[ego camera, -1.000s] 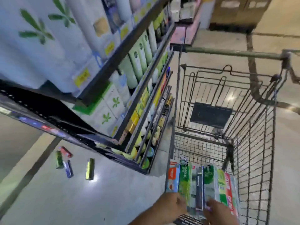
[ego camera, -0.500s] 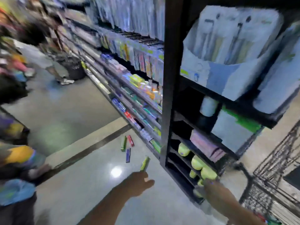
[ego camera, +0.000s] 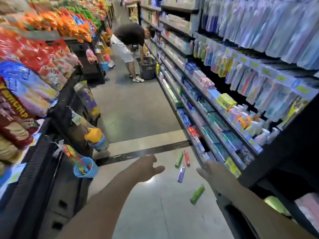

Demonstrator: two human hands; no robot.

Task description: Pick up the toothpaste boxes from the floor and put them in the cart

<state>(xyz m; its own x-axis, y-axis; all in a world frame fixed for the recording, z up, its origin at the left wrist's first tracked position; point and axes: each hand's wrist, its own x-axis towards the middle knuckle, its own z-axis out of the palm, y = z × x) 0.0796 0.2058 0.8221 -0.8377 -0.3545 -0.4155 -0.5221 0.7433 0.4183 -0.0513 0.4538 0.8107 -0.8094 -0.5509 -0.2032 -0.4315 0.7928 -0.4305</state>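
Head view: four slim cardboard toothpaste boxes lie on the polished grey floor (ego camera: 138, 107) in front of the person. A green box (ego camera: 179, 159) and a red box (ego camera: 186, 157) lie side by side at about 12 o'clock, a purple box (ego camera: 181, 173) just nearer, and a second green box (ego camera: 197, 196) nearest, toward 1 o'clock. The left hand (ego camera: 146, 167) reaches forward with relaxed fingers, its grip holding nothing. The right hand (ego camera: 216, 175) is likewise spread and bare, beside the toiletries shelf (ego camera: 215, 121). No cart shows here. I judge four boxes remain to collect.
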